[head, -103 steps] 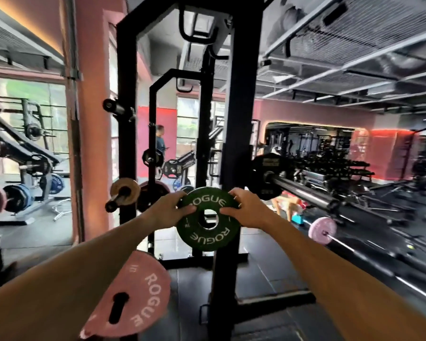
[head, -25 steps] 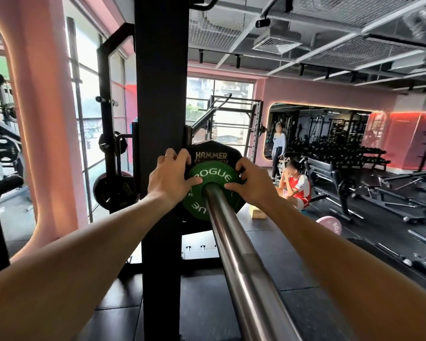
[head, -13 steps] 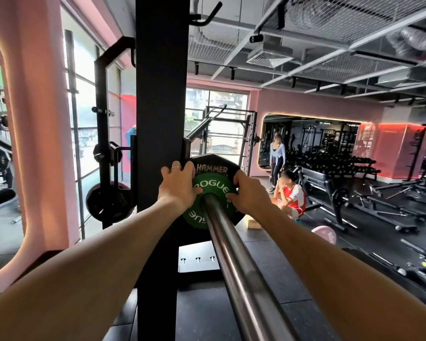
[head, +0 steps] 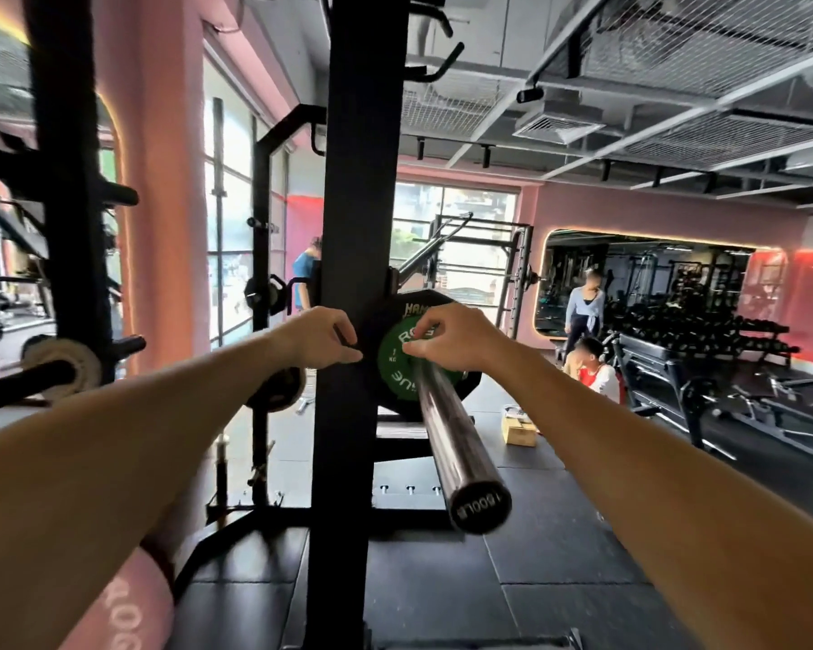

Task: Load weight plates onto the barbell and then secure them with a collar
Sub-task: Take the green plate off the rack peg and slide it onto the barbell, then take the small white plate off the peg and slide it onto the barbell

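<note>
Green plate (head: 392, 363) on barbell sleeve (head: 447, 424), right hand (head: 456, 337) fingertips against it

Bare forearms, no sleeves

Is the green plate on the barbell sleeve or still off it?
On. The green plate is threaded on the barbell sleeve, which runs through its centre, and it sits against the black plate. No collar shows.

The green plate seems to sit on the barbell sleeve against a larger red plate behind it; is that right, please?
Not quite: the larger plate behind is black, not red, as the head view shows. The green plate does sit on the barbell sleeve against it.
</note>
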